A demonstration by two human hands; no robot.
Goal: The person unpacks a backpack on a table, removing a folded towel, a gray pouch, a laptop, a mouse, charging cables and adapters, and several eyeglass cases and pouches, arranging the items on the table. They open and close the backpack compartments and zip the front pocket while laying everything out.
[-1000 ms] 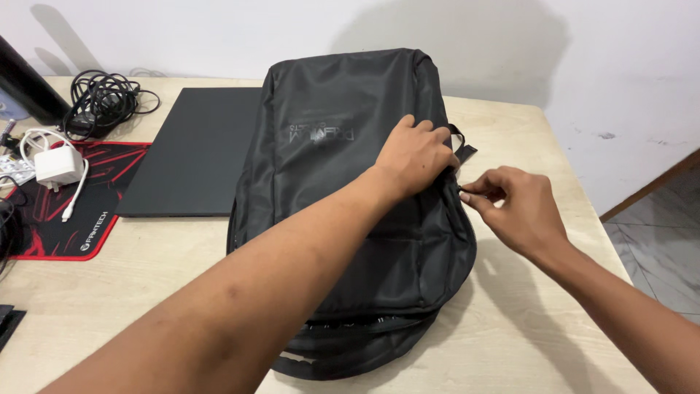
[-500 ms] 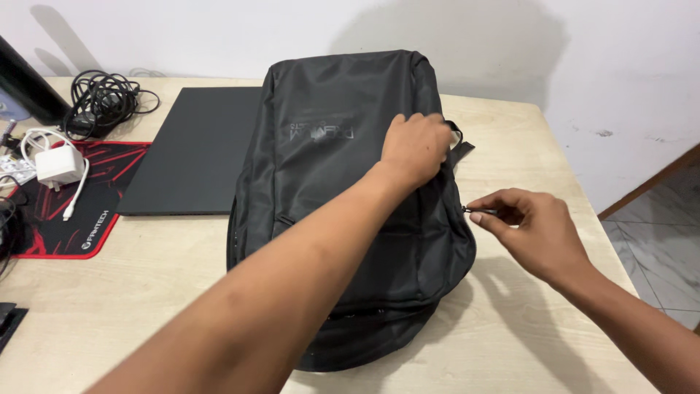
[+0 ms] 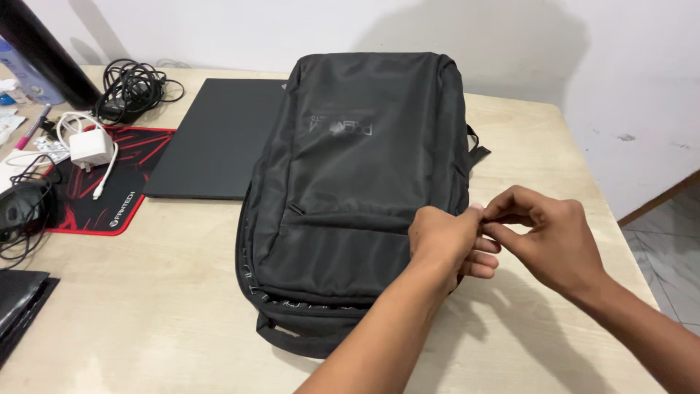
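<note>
A black backpack (image 3: 357,197) was laid flat on the pale wooden table (image 3: 146,299), its front panel facing up and its top toward the wall. The left hand (image 3: 446,244) was pressed against the right edge of the backpack, low on its side, with the fingers curled narrowly onto the fabric. The right hand (image 3: 543,237) was held just beside it, off the edge of the bag, thumb and forefinger pinched narrowly together right at the left hand's fingertips; what was gripped between them could not be made out, as it was hidden by the fingers.

Compared with half a second before, both hands had been moved down the right side of the backpack: the left hand had been resting high on the bag near the strap at the upper right, and the right hand had been pinched shut farther from it, whereas now the two were touching near the lower part of the side.

A closed dark laptop (image 3: 215,142) was lying to the left of the backpack, partly tucked under it. A red and black mouse pad (image 3: 127,186), a white charger (image 3: 89,149) and a coil of black cables (image 3: 135,87) were lying farther left.
</note>
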